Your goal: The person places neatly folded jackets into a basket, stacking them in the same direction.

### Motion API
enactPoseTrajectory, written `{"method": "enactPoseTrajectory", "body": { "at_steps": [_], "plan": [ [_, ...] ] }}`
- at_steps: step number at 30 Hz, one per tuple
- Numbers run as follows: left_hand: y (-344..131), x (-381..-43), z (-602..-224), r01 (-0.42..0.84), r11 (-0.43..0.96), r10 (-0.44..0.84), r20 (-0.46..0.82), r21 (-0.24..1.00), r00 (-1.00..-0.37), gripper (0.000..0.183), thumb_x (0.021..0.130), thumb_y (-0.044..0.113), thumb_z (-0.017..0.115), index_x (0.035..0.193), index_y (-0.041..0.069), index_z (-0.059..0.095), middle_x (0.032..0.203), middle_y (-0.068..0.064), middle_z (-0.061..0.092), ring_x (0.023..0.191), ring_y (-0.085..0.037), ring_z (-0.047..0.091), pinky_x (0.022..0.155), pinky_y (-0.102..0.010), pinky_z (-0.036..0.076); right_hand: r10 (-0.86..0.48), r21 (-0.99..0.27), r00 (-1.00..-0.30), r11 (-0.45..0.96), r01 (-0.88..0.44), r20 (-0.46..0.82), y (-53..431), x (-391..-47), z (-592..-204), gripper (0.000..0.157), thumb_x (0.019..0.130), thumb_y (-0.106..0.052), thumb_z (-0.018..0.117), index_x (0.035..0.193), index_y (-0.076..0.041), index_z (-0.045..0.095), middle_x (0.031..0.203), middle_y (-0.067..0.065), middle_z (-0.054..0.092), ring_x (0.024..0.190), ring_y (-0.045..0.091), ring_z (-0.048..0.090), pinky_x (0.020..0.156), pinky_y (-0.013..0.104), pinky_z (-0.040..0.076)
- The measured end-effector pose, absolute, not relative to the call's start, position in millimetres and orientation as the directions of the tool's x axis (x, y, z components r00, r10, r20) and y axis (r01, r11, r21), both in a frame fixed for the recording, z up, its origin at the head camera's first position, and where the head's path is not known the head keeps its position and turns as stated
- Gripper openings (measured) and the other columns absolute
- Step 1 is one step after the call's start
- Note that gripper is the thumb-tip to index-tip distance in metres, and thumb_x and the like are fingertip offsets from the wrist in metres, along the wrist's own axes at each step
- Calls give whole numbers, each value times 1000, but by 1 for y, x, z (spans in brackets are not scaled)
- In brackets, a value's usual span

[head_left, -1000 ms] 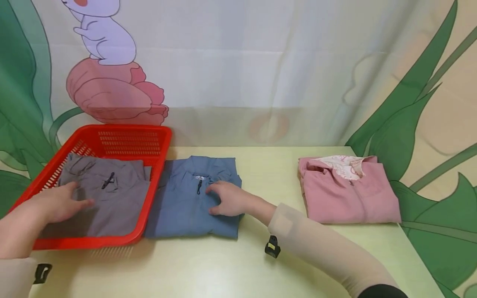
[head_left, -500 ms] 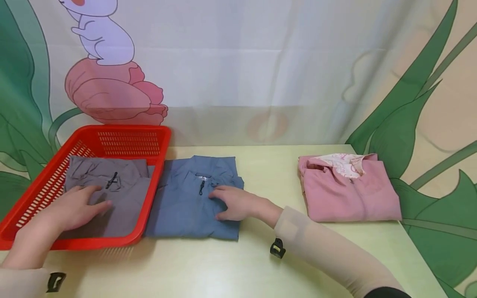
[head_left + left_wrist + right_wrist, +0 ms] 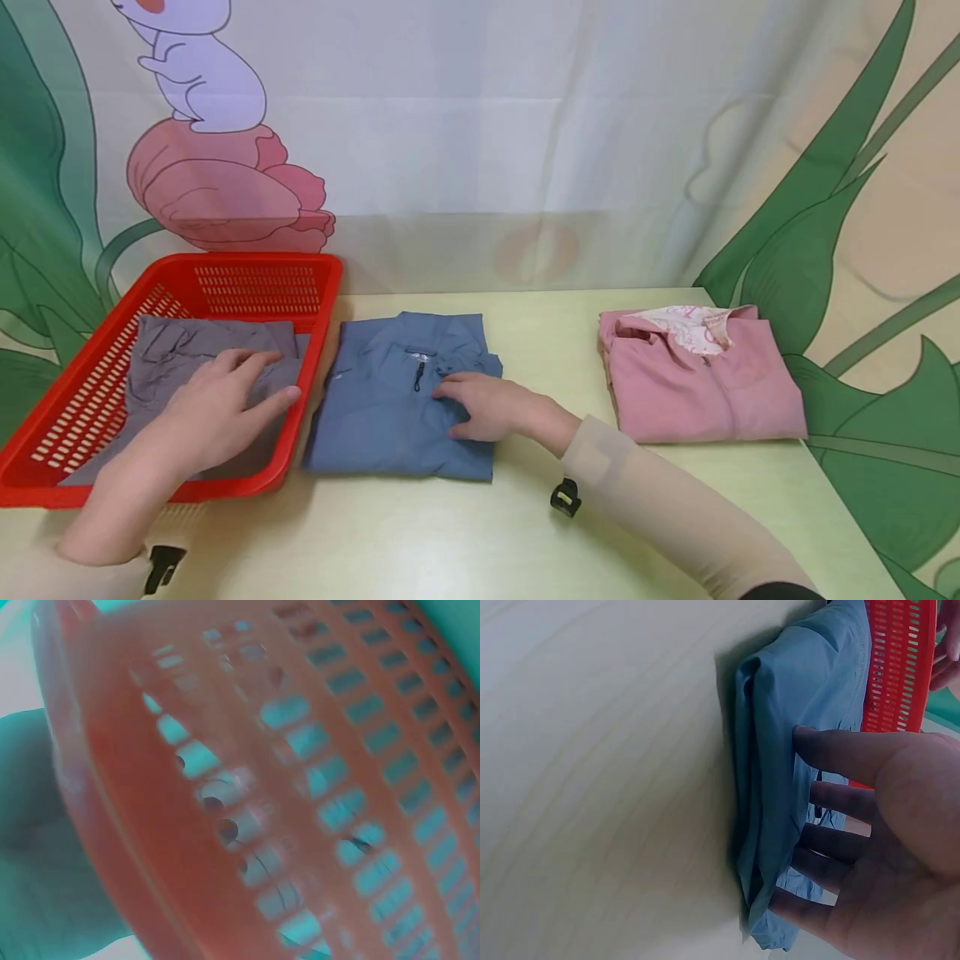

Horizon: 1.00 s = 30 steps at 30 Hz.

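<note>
A folded blue zip-neck garment (image 3: pixel 390 417) lies flat on the table, just right of a red plastic basket (image 3: pixel 288 433). My right hand (image 3: pixel 483 407) rests on its right part; in the right wrist view the thumb and loosely bent fingers (image 3: pixel 832 750) touch the cloth without gripping it. Inside the basket is a folded grey garment (image 3: pixel 172 342), partly covered by my left hand (image 3: pixel 217 412). That hand hovers above, fingers relaxed, thumb near the basket's right rim. The left wrist view is mostly filled by the basket's slotted wall (image 3: pixel 360 742).
A folded pink garment (image 3: pixel 705 392) with a patterned collar lining lies at the right end of the pale table (image 3: pixel 450 542). Behind the table hangs a printed curtain (image 3: pixel 465 133).
My left hand has moved right across the basket, from its left side towards the right rim. The right hand and the blue garment have shifted slightly right, widening the gap to the basket.
</note>
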<state>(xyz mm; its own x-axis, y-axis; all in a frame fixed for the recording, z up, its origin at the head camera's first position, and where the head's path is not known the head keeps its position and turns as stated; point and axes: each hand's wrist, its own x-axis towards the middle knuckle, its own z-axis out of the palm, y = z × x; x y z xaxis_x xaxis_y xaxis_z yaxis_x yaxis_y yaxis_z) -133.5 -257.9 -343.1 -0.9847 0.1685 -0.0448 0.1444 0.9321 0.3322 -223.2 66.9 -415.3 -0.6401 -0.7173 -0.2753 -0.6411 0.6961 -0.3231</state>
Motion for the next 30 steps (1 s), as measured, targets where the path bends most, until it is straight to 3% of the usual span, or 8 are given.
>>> {"method": "enactPoseTrajectory", "body": {
  "at_steps": [10, 17, 21, 26, 30],
  "plan": [
    [-203, -124, -348, 307, 868, 303, 73, 390, -950, 66, 99, 38, 68, 150, 0, 49, 155, -31, 33, 140, -52, 31, 106, -76, 29, -716, -229, -645, 697, -679, -268, 80, -218, -419, 63, 102, -36, 64, 156, -12, 45, 162, 14, 37, 150, 29, 31, 117, 42, 33],
    [-175, -123, -367, 381, 862, 382, 67, 334, -922, 64, 98, 40, 69, 149, 4, 52, 160, -28, 30, 148, -51, 20, 114, -74, 8, -715, -183, -630, 693, -698, -304, 86, -213, -419, 73, 102, -49, 59, 162, -16, 34, 167, 12, 25, 154, 27, 22, 118, 43, 32],
    [-162, -123, -375, 378, 887, 370, 83, 264, -925, 64, 98, 39, 68, 149, 4, 52, 159, -29, 31, 148, -50, 22, 117, -69, 15, -714, -187, -629, 693, -696, -308, 88, -214, -419, 74, 102, -51, 60, 162, -17, 33, 168, 11, 24, 154, 26, 22, 118, 44, 33],
    [-148, -124, -384, 349, 896, 349, 50, 275, -936, 61, 102, 38, 63, 151, 4, 50, 159, -29, 32, 146, -52, 27, 111, -70, 30, -713, -189, -629, 695, -694, -310, 91, -214, -417, 74, 101, -50, 61, 162, -16, 34, 168, 11, 24, 154, 26, 22, 118, 43, 33],
    [-142, -127, -392, 274, 907, 300, -36, 319, -953, 59, 104, 34, 59, 153, 3, 46, 158, -32, 30, 146, -54, 24, 109, -72, 30, -717, -189, -624, 690, -699, -310, 92, -213, -416, 74, 101, -50, 61, 161, -15, 35, 167, 12, 25, 153, 27, 22, 118, 43, 32]
  ]
}}
